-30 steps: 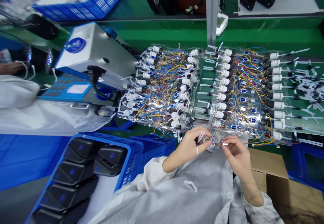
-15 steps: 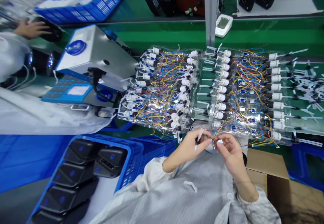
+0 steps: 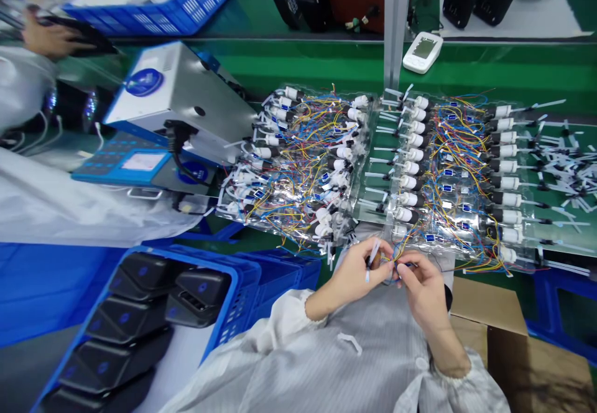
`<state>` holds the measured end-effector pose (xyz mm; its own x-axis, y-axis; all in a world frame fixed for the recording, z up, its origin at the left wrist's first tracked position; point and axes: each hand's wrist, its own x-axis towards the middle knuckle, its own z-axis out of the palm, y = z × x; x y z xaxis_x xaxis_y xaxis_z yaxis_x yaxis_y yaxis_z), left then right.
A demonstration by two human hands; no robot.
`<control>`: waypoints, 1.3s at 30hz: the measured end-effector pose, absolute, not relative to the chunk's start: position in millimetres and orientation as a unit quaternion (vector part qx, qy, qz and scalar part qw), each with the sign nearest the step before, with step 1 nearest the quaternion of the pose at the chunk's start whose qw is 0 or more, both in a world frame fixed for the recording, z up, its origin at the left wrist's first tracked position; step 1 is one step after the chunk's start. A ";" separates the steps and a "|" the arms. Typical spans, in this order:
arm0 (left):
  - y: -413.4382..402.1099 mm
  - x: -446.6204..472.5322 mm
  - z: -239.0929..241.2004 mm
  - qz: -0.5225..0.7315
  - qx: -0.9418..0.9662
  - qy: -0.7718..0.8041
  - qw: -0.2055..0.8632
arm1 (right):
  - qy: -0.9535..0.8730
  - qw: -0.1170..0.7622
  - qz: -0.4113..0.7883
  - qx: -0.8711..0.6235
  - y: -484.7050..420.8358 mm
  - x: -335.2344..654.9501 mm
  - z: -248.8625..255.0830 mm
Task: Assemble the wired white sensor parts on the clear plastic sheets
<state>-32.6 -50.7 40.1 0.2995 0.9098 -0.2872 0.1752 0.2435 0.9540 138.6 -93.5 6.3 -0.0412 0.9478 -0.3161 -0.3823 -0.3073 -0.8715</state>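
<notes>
Just in front of my chest, my left hand (image 3: 354,271) pinches a small wired part with a thin white tube (image 3: 372,256) sticking up from its fingers. My right hand (image 3: 420,282) is closed on the coloured wires (image 3: 395,266) of the same part, its fingertips touching those of the left. Both hands hover over my grey striped smock, at the near edge of two clear trays (image 3: 368,201) packed with rows of small white-capped pumps (image 3: 410,181) and tangled red, yellow and blue wires.
A grey and blue test machine (image 3: 172,108) stands left of the trays. A blue crate (image 3: 233,295) of black housings (image 3: 196,288) sits at my lower left, a cardboard box (image 3: 522,351) at lower right. Loose white tubes (image 3: 573,164) lie far right. A co-worker's hand (image 3: 46,37) holds a black item upper left.
My hands have drawn closer together, the right moving left until the fingertips meet. The co-worker's hand at upper left has come into view and shifted.
</notes>
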 end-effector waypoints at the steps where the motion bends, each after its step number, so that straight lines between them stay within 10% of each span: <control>1: -50.0 -31.9 42.1 0.297 0.540 0.507 0.602 | -0.307 0.500 0.655 -0.476 -93.4 139.0 6.4; 39: -38.9 -25.0 45.4 0.291 0.397 0.457 0.741 | -0.360 0.484 0.644 -0.471 -101.7 169.5 19.5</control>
<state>-25.0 -38.9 45.4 0.4138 0.7938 -0.4457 -0.0677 0.5150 0.8545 169.5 -101.7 19.5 -0.0878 0.9619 -0.2590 -0.2833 -0.2734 -0.9192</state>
